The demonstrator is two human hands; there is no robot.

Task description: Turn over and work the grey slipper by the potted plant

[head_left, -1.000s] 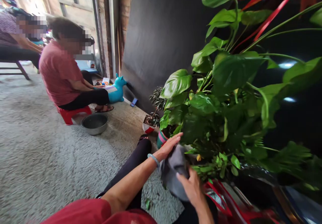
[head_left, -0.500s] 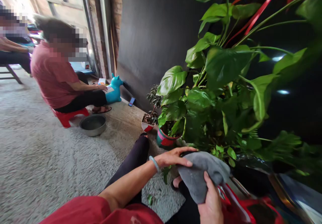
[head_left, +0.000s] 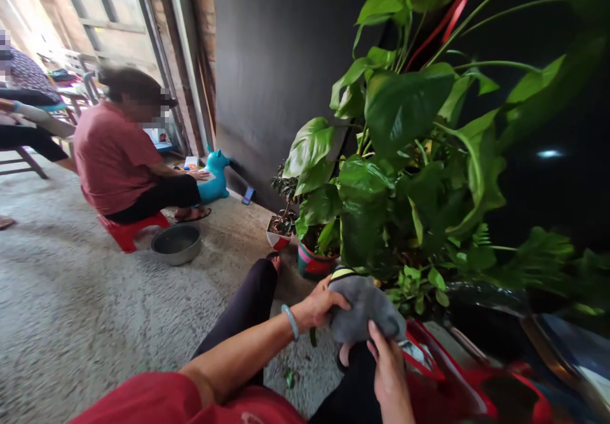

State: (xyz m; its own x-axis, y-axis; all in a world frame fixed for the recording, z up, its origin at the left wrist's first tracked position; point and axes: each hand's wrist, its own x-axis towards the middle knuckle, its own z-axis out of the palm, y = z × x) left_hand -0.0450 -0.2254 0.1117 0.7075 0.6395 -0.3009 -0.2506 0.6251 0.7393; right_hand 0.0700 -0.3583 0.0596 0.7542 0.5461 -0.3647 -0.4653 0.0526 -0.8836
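A soft grey cloth point(head_left: 366, 304) with a yellow and black edge is held over my lap, beside the potted plants. My left hand point(head_left: 318, 304), with a pale bangle on the wrist, grips its left end, thumb on top and the other fingers mostly hidden beneath. At the lower right end, my right hand point(head_left: 388, 363) pinches the cloth with the thumb along its upper side. Below my right hand, a red-edged bag or container point(head_left: 450, 379) is partly in view.
Large leafy plants point(head_left: 405, 112) crowd the right side, one in a striped pot point(head_left: 317, 264). A small potted plant point(head_left: 280, 233) stands beyond. At left, a seated person point(head_left: 119, 150) sits on a red stool point(head_left: 126, 236) near a grey basin point(head_left: 176, 252) and a blue animal figure point(head_left: 216, 176).
The cloth has shifted left and looks more bunched up, with its yellow edge now showing. My left hand has curled in around its end. The view has turned slightly right.
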